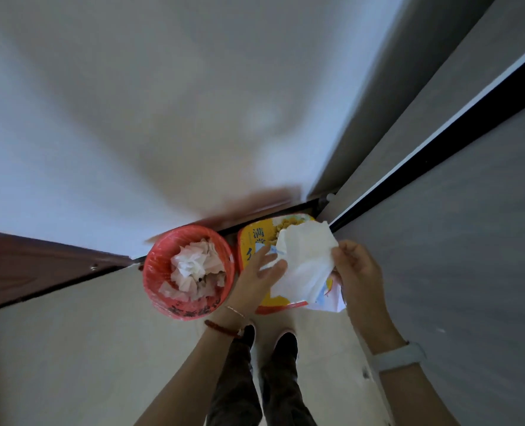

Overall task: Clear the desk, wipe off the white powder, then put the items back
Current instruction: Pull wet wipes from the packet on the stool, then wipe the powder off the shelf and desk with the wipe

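This looks like a lived-in room of a home or dormitory, seen at floor level in a corner. Pale floor tiles meet a plain white wall with a dark skirting. Left of the hands stands 1 small red wastebasket full of crumpled tissues, and directly beneath the hands lies a yellow food-packaging box printed with Chinese characters. A brown wooden door panel sits further left; grey panels rise on the right.
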A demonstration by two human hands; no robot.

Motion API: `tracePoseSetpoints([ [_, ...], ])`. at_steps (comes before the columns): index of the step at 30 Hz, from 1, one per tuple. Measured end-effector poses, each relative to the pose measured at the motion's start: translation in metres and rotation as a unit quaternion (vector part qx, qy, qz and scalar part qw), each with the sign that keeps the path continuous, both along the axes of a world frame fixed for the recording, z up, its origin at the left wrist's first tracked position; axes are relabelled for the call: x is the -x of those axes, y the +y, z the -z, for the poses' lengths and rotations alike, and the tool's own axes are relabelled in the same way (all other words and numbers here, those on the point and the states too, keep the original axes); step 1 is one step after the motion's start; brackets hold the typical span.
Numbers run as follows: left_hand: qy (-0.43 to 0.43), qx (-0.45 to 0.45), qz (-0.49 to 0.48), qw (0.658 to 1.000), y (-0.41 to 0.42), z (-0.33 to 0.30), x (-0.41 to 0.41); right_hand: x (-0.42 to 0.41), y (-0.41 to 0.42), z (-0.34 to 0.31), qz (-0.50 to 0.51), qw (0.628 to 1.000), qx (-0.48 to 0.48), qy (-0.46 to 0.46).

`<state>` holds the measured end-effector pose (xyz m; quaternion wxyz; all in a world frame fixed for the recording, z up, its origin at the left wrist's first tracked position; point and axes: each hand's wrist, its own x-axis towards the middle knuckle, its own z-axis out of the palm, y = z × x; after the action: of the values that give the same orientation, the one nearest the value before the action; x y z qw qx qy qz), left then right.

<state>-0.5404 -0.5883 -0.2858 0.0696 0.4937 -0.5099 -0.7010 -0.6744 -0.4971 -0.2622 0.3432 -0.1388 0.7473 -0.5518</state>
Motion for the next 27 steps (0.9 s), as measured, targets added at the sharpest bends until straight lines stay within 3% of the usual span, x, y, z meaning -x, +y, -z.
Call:
tracePoseSetpoints([
  [3, 0.086, -0.05, -0.088, 0.991, 0.002, -0.061, -0.019, -0.015, -0.005, -0.056, -0.071, 0.997, 0.031, 0.02],
  [5, 0.098, -0.019, -0.141, 0.985, 0.003, -0.097, -0.037, -0.029, -0.011, -0.092, -0.113, 0.992, 0.048, 0.028],
  [8, 0.077, 0.095, -0.209, 0.97, 0.003, -0.15, -0.077, -0.062, -0.019, -0.134, -0.175, 0.982, 0.061, 0.043],
  [14, 0.016, 0.311, -0.264, 0.913, 0.022, -0.24, -0.202, -0.182, -0.028, -0.188, -0.303, 0.946, 0.109, -0.028],
  [17, -0.018, 0.369, -0.31, 0.876, 0.052, -0.275, -0.283, -0.256, -0.026, -0.209, -0.369, 0.919, 0.114, -0.078],
  [20, -0.072, 0.416, -0.377, 0.825, 0.099, -0.294, -0.371, -0.34, -0.003, -0.227, -0.464, 0.876, 0.114, -0.065],
  [24, -0.124, 0.412, -0.492, 0.757, 0.185, -0.302, -0.487, -0.454, 0.048, -0.232, -0.513, 0.843, 0.148, -0.072],
  [27, -0.158, 0.388, -0.557, 0.717, 0.249, -0.3, -0.561, -0.532, 0.085, -0.228, -0.552, 0.809, 0.125, -0.158],
])
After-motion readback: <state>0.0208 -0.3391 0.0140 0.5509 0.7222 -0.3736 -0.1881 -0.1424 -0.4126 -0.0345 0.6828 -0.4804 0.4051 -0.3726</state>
